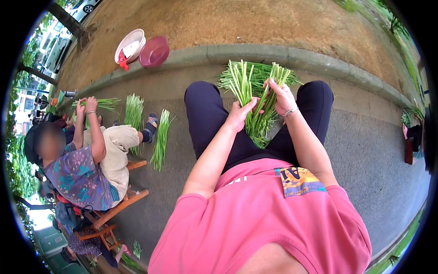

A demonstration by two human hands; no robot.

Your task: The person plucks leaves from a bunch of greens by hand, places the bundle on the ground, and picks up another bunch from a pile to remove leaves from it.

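Between my knees, my left hand point(241, 114) is closed round one bunch of long green stalks point(241, 82), their pale ends pointing away from me. My right hand point(284, 98) grips a second bunch point(269, 102), thumb near its pale ends. The two bunches fan apart at the top and come close together low down, where leafy green ends hang over my lap. Beyond both hands a pile of green stalks point(260, 73) lies on the ground by the kerb.
A pink basin point(154, 51) and a paler basin point(130, 45) stand at the kerb point(219, 54). On the left a seated person point(82, 173) holds stalks near two bundles point(160, 139) on the pavement. Wooden stools point(121, 210) and other people are further left; someone is at far right.
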